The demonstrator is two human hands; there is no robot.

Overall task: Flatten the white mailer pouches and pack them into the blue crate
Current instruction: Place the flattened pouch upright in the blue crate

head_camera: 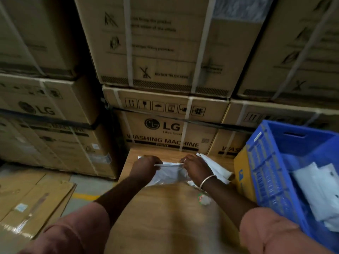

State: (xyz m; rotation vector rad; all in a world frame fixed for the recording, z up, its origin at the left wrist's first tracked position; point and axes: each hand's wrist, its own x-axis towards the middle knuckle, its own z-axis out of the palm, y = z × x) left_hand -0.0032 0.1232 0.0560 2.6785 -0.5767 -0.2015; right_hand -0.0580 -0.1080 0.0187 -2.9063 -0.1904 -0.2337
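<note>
Fingers of the left hand and the right hand pinch the top edge of a white mailer pouch, pulling it taut over the tabletop, left of the blue crate. A second pouch lies crumpled under the right wrist, nearer the crate. More pouches lie inside the crate. Pulling the thin film too hard could tear it at the pinch. Trapped air or folds may leave it puffy, so the stack sits uneven. The right forearm could drag the second pouch off the edge beside the crate.
</note>
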